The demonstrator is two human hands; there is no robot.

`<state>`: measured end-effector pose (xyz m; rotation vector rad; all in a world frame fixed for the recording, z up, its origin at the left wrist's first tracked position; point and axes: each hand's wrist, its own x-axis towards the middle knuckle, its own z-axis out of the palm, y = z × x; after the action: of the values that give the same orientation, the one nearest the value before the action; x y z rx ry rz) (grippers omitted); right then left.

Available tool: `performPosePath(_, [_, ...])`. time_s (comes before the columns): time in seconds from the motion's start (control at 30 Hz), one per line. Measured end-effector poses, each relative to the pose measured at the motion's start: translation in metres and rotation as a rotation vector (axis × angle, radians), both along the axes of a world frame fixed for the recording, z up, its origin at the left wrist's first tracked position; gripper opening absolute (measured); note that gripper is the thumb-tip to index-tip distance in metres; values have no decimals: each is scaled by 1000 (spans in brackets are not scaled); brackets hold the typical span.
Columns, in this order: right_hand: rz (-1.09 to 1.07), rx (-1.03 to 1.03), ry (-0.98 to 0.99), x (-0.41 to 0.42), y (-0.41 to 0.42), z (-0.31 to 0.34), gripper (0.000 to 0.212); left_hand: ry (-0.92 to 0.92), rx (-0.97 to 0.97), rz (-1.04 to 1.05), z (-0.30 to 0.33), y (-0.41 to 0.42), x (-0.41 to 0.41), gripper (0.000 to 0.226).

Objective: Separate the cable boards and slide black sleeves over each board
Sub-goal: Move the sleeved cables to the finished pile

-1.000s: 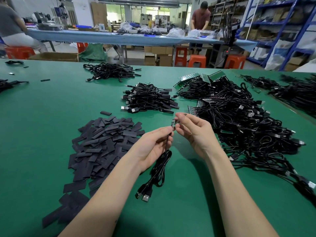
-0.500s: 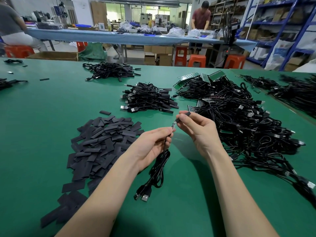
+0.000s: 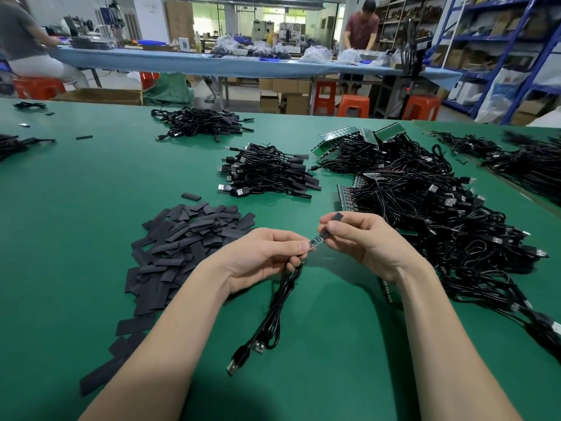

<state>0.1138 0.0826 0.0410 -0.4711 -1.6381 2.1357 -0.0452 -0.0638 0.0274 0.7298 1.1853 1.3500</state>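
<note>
We've got open green mat [image 3: 76, 238] near the front edge and far left. The sleeve pile [image 3: 182, 247] blocks the left side, tangled cables [image 3: 440, 232] crowd the right, and a finished bundle [image 3: 267, 171] sits dead ahead.

Bright overhead light — warped edges

A small green board [image 3: 315, 240] on a coiled black cable [image 3: 274, 311] is held above the table. A black sleeve [image 3: 331, 223] meets its tip. Loose sleeves [image 3: 182, 247] lie piled left.
</note>
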Motion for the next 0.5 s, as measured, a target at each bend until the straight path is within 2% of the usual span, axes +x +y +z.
performPosePath(0.3, [-25, 48, 116, -7, -7, -1, 17, -49, 93, 0, 2, -2, -2, 13])
performPosePath(0.5, [24, 67, 75, -9, -10, -1, 16, -12, 79, 4, 3, -3, -4, 13])
